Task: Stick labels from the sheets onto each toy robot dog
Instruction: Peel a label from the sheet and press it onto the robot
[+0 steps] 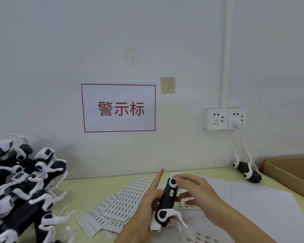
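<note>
The black-bodied plastic toy robot dog with white legs [166, 203] was held low at centre, just above the table, belly side up, its long axis running from near-left to far-right and away from the person. A small white printed label [171, 193] already sat on the black belly, about mid-body.

The left hand [146, 211] gripped the dog from the left flank, fingers curled round the body, index finger pointing straight out and clear of it. The right hand [198, 192] arched over the far end, fingers loosely curled onto the upper white leg joint; its fingertips were partly hidden, so whether they pinched another label could not be told. The right hand was the nearer one to the label.

Judgement: this dog looked labelled, so pressing down or setting it aside came next.

Fanned white label sheets with rows of small black print [119, 206] lay flat just left of the dog, another partly used sheet [184, 201] under the right hand. A heap of black-and-white toy dogs [23, 186] was piled far left. One lone dog [247, 171] lay on its back near the wall, just beside an open brown cardboard box [291, 171]; the box's contents were not visible.
</note>
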